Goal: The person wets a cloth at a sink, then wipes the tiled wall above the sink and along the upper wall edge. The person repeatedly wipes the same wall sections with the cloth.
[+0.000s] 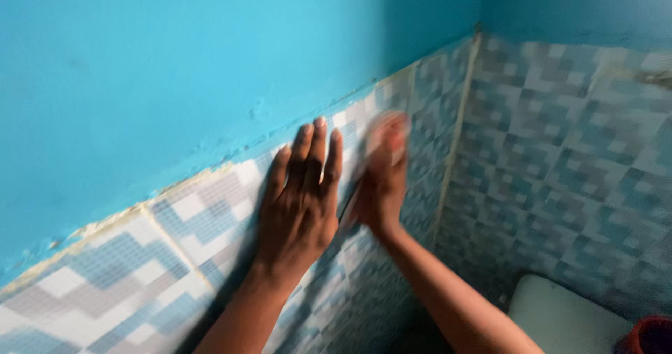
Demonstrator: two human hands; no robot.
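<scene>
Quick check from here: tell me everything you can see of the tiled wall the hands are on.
The tiled wall carries a glossy mosaic print of blue, grey and white squares, with pale grout lines. It runs below blue paint along a chipped, uneven edge and meets a second tiled wall at the corner. The left hand lies flat on it, fingers spread upward; the blurred right hand presses beside.

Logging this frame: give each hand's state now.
Left hand: open, flat on the tiled wall.
Right hand: motion-blurred against the tiles; cannot tell.
</scene>
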